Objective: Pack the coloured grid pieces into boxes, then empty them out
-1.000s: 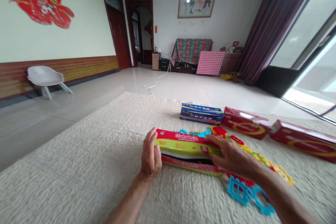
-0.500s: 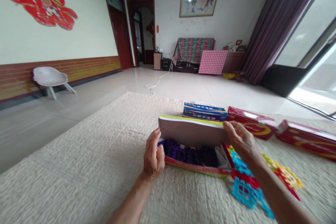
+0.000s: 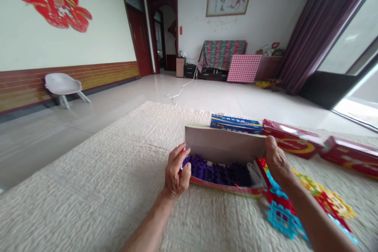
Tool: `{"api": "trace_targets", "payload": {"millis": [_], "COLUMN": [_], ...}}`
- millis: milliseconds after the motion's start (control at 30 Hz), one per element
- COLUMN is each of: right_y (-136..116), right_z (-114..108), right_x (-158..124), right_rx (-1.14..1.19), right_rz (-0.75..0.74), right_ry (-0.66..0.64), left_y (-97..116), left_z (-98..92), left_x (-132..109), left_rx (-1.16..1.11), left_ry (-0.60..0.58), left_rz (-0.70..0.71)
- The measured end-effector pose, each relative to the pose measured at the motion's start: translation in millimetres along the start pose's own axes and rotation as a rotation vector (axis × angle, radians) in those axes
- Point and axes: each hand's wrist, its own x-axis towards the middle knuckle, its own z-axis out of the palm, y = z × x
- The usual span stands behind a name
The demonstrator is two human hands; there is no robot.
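Observation:
A cardboard box [image 3: 224, 139] with a red lower edge stands in front of me, its lid raised and the grey inside showing. Purple plastic pieces [image 3: 218, 173] with notched edges lie within, beside something whitish at the right end. My left hand [image 3: 177, 173] is curled round the box's left end, thumb toward the near side. At the lid's right corner, my right hand [image 3: 277, 159] grips the cardboard, fingers mostly hidden behind it. Blue interlocking plastic pieces [image 3: 283, 218] lie beside the box under my right forearm, with red and yellow pieces [image 3: 336, 202] farther right.
Behind the open box stand a blue box [image 3: 236, 123] and two dark red boxes, one [image 3: 292, 136] nearer and another [image 3: 352, 153] farther right. All rest on a cream quilted mat [image 3: 103, 189]. A white chair [image 3: 63, 84] stands by the left wall; a white cable [image 3: 186, 84] crosses the floor.
The raised lid has tipped farther back, and its yellow-green edge has nearly gone from sight. More of the purple pieces shows. The whole view has shifted slightly.

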Motion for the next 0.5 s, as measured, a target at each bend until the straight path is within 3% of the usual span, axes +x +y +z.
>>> {"api": "trace_targets", "payload": {"millis": [100,167,333,500], "right_y": [-1,-5,0,18], "right_z": [-6,-6,12,21], "right_x": [-12,-15,-1,7], "right_rx": [0.048,0.086,0.094,-0.117], "right_rz": [-0.051,-0.007,0.163,0.159], "right_ry": [-0.108,-0.147,-0.076,0.0], "left_y": [0,1,1,1], "left_z": [-0.4,-0.6,-0.2,1.5], "left_x": [2,2,2,1], "left_rx": [-0.002,-0.01,-0.008,-0.024], "left_ry": [-0.008,-0.014,-0.01,0.013], "left_rz": [-0.013,-0.024,-0.019,-0.037]}}
